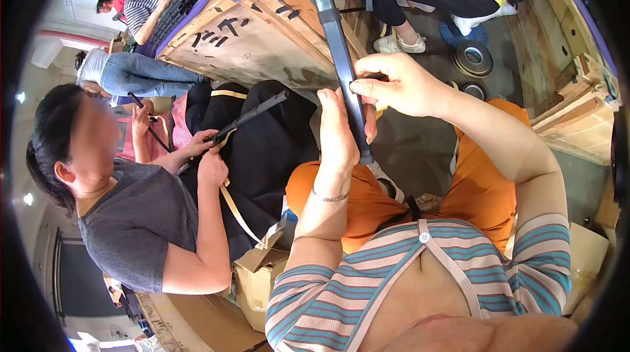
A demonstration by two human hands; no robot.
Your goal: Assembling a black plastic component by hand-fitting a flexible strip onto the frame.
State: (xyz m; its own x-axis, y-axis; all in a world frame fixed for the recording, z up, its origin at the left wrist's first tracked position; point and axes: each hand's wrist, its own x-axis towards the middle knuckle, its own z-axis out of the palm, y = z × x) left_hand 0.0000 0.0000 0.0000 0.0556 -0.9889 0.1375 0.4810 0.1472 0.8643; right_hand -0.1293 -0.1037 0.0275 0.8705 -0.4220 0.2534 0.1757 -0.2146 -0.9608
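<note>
A long, glossy black bar (338,40) stands tilted in front of me, running from the top edge down to my lap. My left hand (337,130) is wrapped round its lower part, with the palm to the bar's left and fingertips showing on its right. Against the bar's right side, my right hand (398,83) is closed, thumb and index finger pinched together. A small dark bit shows at that pinch, too small to name. The bar's lower end sticks out below my left hand, above my orange trousers (482,175).
On my left a co-worker in a grey top (147,221) handles a thin black bar (252,116) and a yellowish strip (239,211). A wooden crate (262,43) stands ahead. Tape rolls (474,58) lie on the floor. Cardboard boxes (256,293) sit at lower left.
</note>
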